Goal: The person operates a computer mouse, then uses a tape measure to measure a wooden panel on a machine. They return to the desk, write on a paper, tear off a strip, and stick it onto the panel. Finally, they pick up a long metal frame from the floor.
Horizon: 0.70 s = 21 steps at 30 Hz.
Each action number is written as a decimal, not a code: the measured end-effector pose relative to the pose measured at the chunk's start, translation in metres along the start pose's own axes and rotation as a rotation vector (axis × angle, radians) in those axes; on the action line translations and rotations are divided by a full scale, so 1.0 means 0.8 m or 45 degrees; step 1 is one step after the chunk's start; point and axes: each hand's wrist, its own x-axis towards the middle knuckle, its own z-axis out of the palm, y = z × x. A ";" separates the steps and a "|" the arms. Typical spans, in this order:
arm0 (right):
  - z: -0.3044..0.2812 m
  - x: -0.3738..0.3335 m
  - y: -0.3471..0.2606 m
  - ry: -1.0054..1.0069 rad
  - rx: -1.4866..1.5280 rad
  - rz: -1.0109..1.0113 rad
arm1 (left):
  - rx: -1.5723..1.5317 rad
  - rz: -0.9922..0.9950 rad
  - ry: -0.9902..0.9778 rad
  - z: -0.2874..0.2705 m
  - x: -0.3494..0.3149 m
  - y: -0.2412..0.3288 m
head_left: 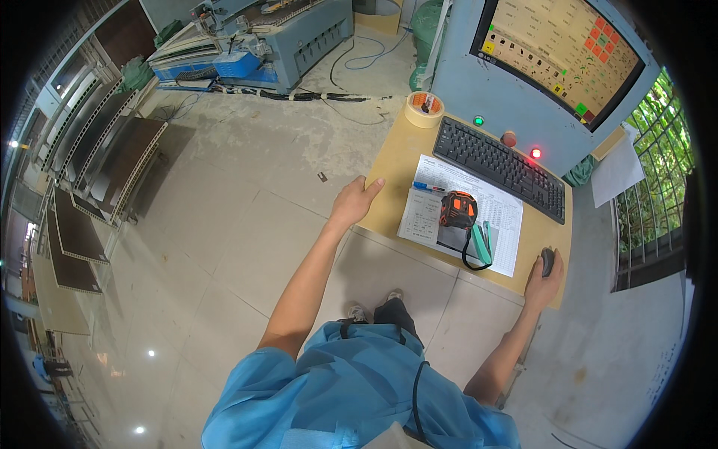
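My left hand (pixel 357 200) grips the left edge of a tan desk board (pixel 396 161), its thumb on top and its other fingers partly hidden. At the board's right end my right hand (pixel 544 279) is closed over a black computer mouse (pixel 548 262). Between them lie printed paper sheets (pixel 508 232). A black and orange tape measure (pixel 458 209) rests on the sheets, with a green-handled tool (pixel 481 243) beside it and a blue marker pen (pixel 428 187) at their upper left. Behind the papers is a black keyboard (pixel 501 166).
A roll of tape (pixel 424 109) stands at the board's far left corner. Beyond the keyboard rises a blue cabinet (pixel 460 82) with a lit monitor screen (pixel 561 52). At left is a rack of dark panels (pixel 123 165); a blue machine (pixel 299 45) stands farther back. A barred window (pixel 651 179) is at right.
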 end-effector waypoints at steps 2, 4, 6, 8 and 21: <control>0.000 0.000 0.000 -0.002 0.003 -0.010 | -0.004 -0.002 0.005 0.000 0.000 0.000; 0.000 0.000 0.000 -0.002 0.002 -0.012 | -0.007 -0.001 0.005 0.000 0.000 0.000; -0.001 0.000 -0.001 -0.003 0.000 -0.017 | -0.013 0.004 0.002 0.001 0.001 -0.001; -0.001 0.000 -0.001 0.005 -0.008 -0.027 | 0.000 0.010 0.011 0.002 0.001 -0.002; -0.002 -0.001 -0.003 -0.003 0.033 -0.033 | 0.012 0.000 0.001 -0.001 -0.002 0.003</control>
